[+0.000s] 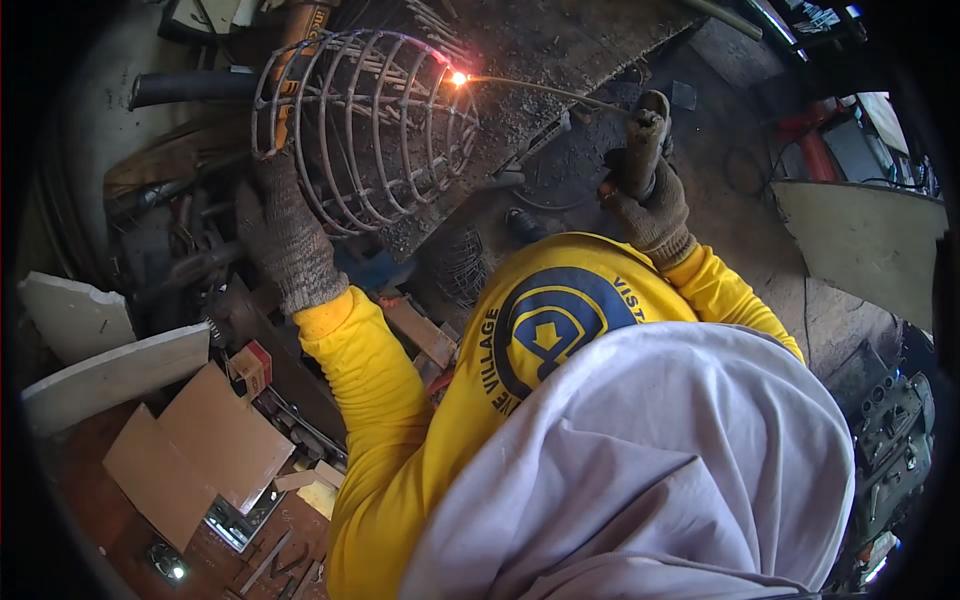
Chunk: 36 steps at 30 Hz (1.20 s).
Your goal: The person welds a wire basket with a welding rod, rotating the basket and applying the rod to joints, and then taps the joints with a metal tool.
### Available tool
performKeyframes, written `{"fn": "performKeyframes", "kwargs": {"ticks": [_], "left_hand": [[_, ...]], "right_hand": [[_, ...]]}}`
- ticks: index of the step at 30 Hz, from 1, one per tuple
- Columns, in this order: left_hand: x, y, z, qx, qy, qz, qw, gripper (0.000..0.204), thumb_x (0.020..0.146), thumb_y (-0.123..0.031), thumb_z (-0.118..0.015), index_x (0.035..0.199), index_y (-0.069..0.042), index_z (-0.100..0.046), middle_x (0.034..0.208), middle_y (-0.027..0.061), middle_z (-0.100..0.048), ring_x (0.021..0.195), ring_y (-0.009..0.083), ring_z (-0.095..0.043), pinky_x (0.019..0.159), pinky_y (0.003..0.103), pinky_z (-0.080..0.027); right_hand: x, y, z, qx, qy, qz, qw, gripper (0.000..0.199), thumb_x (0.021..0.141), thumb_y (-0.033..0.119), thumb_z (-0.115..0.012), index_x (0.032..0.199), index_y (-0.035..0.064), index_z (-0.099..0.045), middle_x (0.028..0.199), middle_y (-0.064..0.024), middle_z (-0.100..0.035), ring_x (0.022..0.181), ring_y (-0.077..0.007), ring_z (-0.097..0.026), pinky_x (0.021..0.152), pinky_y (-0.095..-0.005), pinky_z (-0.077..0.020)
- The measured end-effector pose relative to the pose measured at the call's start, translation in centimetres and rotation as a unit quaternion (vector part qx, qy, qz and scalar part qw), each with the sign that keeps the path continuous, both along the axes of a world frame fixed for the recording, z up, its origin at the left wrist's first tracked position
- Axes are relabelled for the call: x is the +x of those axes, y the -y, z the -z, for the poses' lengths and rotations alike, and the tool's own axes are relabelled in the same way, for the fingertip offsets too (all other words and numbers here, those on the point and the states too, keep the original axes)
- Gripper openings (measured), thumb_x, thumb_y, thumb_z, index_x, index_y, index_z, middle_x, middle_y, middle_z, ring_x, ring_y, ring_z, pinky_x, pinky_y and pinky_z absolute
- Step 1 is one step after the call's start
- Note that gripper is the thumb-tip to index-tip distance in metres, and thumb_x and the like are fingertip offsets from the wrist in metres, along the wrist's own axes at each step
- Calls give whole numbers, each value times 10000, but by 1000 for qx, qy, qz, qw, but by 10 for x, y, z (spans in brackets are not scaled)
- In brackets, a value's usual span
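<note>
A dome-shaped cage [375, 130] of bent metal rods lies on its side on the dark worktable. My left hand [285, 225], in a grey knitted glove, is closed at the cage's near left rim; its fingertips are partly hidden. In my right hand [650, 200], also gloved, is a welding electrode holder [645, 140], gripped upright. From its jaws a thin welding electrode [545, 90] runs left to the cage's upper right rods, where a bright arc glows. The rod beside the arc is red-hot.
An orange power tool [300, 50] lies behind the cage's left side, near a dark pipe [190, 88]. Short metal rods [435, 25] are scattered on the worktable [560, 50]. Cardboard [200, 450] and boards [115, 375] lie at lower left; a panel [860, 240] stands at right.
</note>
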<state>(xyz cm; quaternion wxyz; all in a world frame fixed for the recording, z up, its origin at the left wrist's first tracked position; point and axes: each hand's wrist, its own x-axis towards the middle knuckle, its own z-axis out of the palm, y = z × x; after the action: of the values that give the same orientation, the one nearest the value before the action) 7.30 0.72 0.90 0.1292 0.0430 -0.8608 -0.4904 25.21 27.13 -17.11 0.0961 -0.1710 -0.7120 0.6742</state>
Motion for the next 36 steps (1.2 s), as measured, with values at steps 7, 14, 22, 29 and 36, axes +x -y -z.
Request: {"fn": "performKeyframes", "kwargs": {"ticks": [7,14,22,29,36], "left_hand": [[-6,9,4,-31,5,-8,999,499,905,-401,-689,1085,59,-625,935,99,-642,791,158,-559,720,290,-453],[-16,40,20,67,105,-21,992,416,967,-340,-583,1200,4,-570,997,107,-631,867,191,-617,789,344,-502],[-49,136,51,435,266,278,814,528,1027,-398,-394,1408,-35,-435,1315,137,-569,1128,278,-597,984,416,-473],[-28,85,37,72,32,272,959,329,998,-246,-536,1218,-9,-595,1115,148,-652,1054,268,-627,871,361,-524],[-21,51,44,-391,-296,131,862,279,992,-178,-571,1234,-44,-609,1179,150,-628,1089,273,-615,935,345,-501]], "right_hand": [[-1,2,3,-7,-4,7,1000,471,773,105,-752,1196,2,-573,865,-52,-678,751,-146,-661,716,-281,-533],[-5,4,2,15,-67,21,997,452,781,239,-783,1154,46,-617,930,-67,-691,829,-168,-674,764,-293,-519],[-5,4,0,-73,-148,-19,986,410,837,27,-693,1209,-36,-533,1011,-97,-619,798,-134,-634,679,-272,-542],[-1,1,10,-106,-88,-12,990,386,892,74,-665,1239,-37,-540,1119,-119,-622,892,-205,-644,789,-319,-535],[2,-1,17,132,-89,41,986,452,824,170,-741,1219,15,-586,1086,-81,-648,873,-173,-644,799,-311,-520]]}}
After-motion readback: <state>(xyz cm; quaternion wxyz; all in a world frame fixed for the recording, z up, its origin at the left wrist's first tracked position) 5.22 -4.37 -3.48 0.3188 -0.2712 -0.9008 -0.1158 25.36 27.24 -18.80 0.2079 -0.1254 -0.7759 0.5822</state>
